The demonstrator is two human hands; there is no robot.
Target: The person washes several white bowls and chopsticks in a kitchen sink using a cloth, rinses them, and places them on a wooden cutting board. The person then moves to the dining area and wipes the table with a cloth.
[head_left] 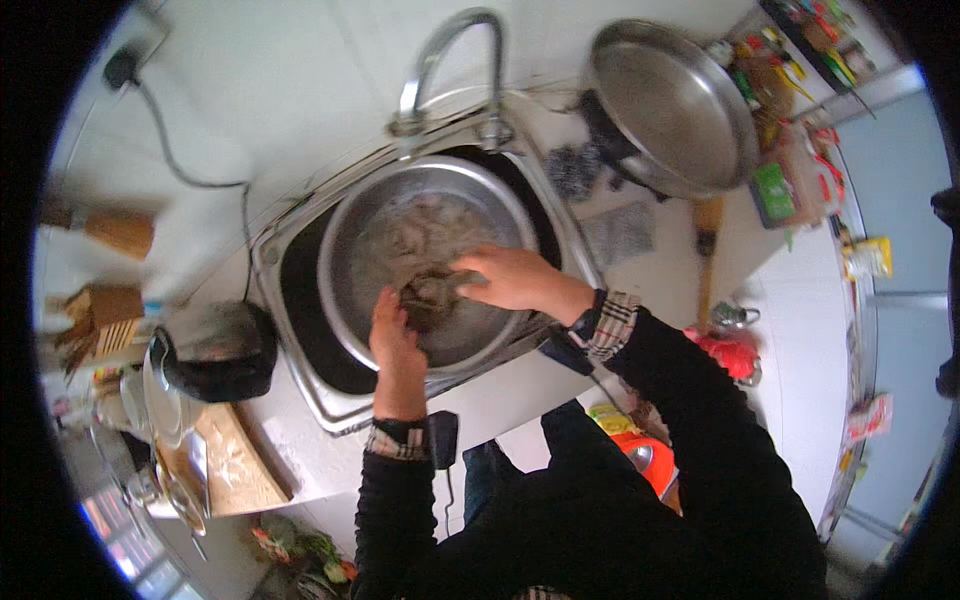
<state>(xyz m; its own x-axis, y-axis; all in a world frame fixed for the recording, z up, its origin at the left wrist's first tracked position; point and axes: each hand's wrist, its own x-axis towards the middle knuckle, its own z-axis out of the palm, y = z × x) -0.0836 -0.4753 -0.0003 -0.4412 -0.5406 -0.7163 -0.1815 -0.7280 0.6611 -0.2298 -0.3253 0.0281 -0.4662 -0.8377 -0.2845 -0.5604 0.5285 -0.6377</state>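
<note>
A round stainless steel basin [516,206] sits in the sink [319,401]. It holds cloudy water with a pile of pale brownish food pieces [420,236], too blurred to name. A darker clump [429,294] of them lies between my hands. My left hand [397,349] reaches over the basin's near left rim, fingers extended and holding nothing that I can see. From the right comes my right hand [514,279], its thumb apart from its fingers at the clump's edge. Whether its fingertips touch the pieces is unclear.
A chrome faucet [450,45] arches behind the basin. At the back right a large steel pan [675,112] leans tilted beside a dark scouring pad [571,171]. Left of the sink stand a black appliance [225,352] with a cord and a wooden cutting board [240,465].
</note>
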